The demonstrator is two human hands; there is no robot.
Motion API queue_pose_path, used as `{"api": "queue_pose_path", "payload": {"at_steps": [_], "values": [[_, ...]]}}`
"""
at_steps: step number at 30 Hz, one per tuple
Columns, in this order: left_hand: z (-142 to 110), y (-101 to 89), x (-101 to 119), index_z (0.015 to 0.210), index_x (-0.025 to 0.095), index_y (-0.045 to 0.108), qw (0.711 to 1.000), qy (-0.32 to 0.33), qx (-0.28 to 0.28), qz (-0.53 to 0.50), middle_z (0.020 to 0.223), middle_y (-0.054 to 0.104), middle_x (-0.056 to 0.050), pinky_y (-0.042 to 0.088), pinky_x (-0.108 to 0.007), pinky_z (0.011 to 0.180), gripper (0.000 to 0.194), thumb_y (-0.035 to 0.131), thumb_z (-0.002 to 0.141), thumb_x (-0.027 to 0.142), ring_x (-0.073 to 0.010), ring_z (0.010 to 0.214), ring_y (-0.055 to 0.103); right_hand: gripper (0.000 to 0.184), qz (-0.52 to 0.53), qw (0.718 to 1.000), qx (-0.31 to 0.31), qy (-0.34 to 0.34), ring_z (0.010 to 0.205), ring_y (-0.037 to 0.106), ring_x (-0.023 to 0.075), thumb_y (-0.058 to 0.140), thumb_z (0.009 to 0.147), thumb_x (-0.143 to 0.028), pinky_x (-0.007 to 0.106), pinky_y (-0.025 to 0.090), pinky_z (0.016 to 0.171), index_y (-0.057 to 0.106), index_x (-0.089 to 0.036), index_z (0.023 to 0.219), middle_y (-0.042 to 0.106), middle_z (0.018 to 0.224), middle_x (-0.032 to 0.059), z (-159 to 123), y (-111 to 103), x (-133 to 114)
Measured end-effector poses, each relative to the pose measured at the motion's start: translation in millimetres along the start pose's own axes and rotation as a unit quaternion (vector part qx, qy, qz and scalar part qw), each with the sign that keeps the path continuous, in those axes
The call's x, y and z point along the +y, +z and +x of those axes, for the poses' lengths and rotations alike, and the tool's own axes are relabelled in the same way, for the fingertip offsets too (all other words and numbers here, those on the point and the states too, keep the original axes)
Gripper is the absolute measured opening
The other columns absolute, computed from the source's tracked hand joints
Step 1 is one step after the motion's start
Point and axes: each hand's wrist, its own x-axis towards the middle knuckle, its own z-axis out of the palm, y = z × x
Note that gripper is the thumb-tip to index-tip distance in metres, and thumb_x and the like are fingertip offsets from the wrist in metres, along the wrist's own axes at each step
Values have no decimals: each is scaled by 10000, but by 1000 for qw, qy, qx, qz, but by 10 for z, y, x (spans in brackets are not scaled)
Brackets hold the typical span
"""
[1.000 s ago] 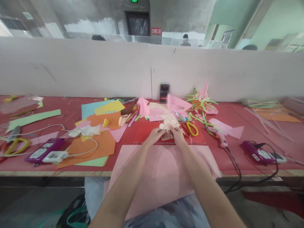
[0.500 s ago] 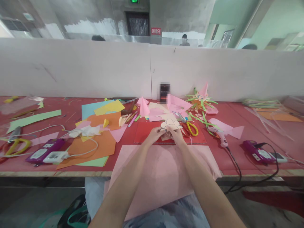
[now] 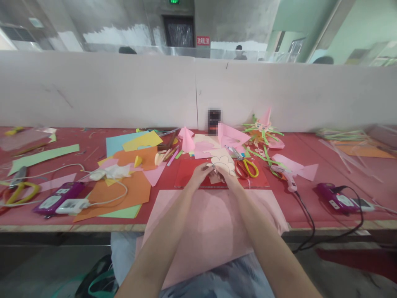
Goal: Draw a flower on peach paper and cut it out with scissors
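Note:
Both my hands meet above a red sheet (image 3: 189, 176) at the middle of the table. My left hand (image 3: 200, 174) pinches the left edge of a cream paper cut-out (image 3: 223, 161) with scalloped pencil outlines. My right hand (image 3: 228, 177) is closed on the same cut-out from below and right. A large pink sheet (image 3: 211, 223) lies under my forearms and hangs over the table's front edge. Scissors with yellow and orange handles (image 3: 246, 166) lie just right of my hands.
Coloured sheets (image 3: 130, 182), a white cable and purple devices (image 3: 58, 198) crowd the left. A glue gun (image 3: 288, 178) and another purple device (image 3: 336, 198) with black cords sit on the right. Pink cones and green strips (image 3: 263, 132) stand by the white partition (image 3: 124, 91).
The cut-out has turned and lifted slightly away from me between my fingers. My hands shifted a little farther up the red sheet.

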Motion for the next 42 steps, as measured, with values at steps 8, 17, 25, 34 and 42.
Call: {"api": "queue_pose_path", "payload": {"at_steps": [8, 17, 25, 34, 42], "values": [[10, 11, -16, 673, 153, 583, 1000, -2, -2, 30, 626, 609, 7, 444, -261, 624, 284, 617, 670, 435, -130, 598, 558, 433, 44, 999, -16, -7, 329, 322, 45, 516, 711, -567, 190, 248, 324, 516, -171, 536, 445, 410, -31, 25, -22, -13], [1, 3, 10, 622, 153, 572, 999, -12, 33, 15, 567, 593, 13, 453, -258, 616, 219, 595, 667, 367, -122, 566, 554, 392, 96, 995, 11, -12, 332, 341, 58, 583, 669, -541, 201, 234, 317, 537, -169, 556, 448, 397, -32, 0, -7, -15], [34, 11, -16, 640, 161, 535, 998, -16, 60, -2, 563, 576, 20, 449, -265, 589, 262, 549, 685, 419, -114, 534, 541, 349, 144, 989, 31, -4, 333, 350, 43, 603, 666, -481, 193, 231, 328, 491, -160, 591, 453, 450, -49, 42, -40, 69], [-15, 34, 24, 497, 164, 524, 998, -17, 16, 58, 448, 501, 37, 388, -242, 562, 344, 548, 701, 440, -108, 494, 483, 370, 107, 994, 8, -20, 330, 346, 40, 611, 674, -492, 189, 229, 333, 493, -158, 567, 444, 428, -51, -2, -31, 37], [-7, 47, 17, 489, 166, 529, 999, -23, 18, 22, 446, 501, 26, 411, -248, 566, 377, 550, 690, 484, -110, 478, 485, 365, 109, 994, 3, -17, 318, 343, 40, 622, 664, -471, 190, 232, 328, 484, -160, 533, 439, 411, -52, -1, -34, 24]]}}
